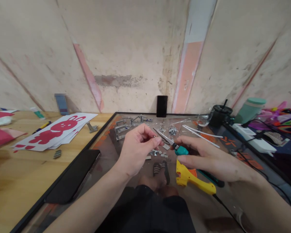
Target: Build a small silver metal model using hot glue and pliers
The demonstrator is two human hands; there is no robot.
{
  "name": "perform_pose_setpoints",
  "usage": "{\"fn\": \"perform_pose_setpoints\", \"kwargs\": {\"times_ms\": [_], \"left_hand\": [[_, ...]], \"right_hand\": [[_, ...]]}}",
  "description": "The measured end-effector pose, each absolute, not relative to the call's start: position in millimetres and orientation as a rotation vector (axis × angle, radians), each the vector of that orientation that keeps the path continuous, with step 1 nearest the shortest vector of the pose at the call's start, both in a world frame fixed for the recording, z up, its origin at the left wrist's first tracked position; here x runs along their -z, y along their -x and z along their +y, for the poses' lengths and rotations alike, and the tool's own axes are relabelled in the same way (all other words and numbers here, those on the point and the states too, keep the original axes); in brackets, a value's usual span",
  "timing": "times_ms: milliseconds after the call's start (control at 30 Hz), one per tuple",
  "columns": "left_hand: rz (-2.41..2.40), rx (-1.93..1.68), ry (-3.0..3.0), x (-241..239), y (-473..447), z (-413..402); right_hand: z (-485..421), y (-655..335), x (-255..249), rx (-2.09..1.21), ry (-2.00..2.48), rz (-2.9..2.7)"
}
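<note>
My left hand point(138, 145) hovers over a glass tabletop point(104, 145), its fingers pinched on a small silvery metal piece point(156, 138). My right hand point(203, 157) grips pliers with a teal handle point(181, 150); the thin metal jaws point(163, 136) point left and up, and their tip meets the piece at my left fingertips. Loose small metal bits point(157, 153) lie on the glass just below both hands.
A yellow glue gun point(192, 179) with a black cord lies under my right hand. A black phone point(74, 174) lies left, another point(162, 106) stands at the wall. Red rabbit paper cut-outs point(55, 131) sit on the wooden table. Metal parts point(126, 124), white sticks point(201, 134), a black cup point(220, 115) and a power strip point(254, 139) lie behind.
</note>
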State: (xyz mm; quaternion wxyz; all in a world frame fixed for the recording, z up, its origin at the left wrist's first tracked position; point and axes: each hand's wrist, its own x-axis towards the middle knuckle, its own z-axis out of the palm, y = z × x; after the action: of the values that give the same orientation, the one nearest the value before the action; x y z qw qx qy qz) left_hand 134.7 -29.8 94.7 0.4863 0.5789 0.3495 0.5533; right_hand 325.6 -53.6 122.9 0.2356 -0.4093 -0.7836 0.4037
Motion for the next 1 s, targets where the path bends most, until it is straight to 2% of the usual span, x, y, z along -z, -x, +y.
{"fn": "perform_pose_setpoints", "kwargs": {"times_ms": [233, 433, 667, 867, 1000], "left_hand": [[0.816, -1.306, -1.418, -95, -134, -29], [1.007, -1.379, -1.634, -94, -135, -34], [1.092, -1.455, -1.754, -90, -136, -33], [0.858, -1.322, -1.340, -95, -135, -26], [0.828, -1.258, -1.295, -96, -135, -26]], "right_hand": [[-55, -327, -123, -0.998, 1.145, -2.206], [-54, -324, -121, -0.992, 1.131, -2.227], [-52, -321, -114, -1.467, 1.102, -1.953], [-48, -326, -117, -1.029, 1.137, -2.094], [-48, -328, -118, -0.985, 1.177, -2.080]]}}
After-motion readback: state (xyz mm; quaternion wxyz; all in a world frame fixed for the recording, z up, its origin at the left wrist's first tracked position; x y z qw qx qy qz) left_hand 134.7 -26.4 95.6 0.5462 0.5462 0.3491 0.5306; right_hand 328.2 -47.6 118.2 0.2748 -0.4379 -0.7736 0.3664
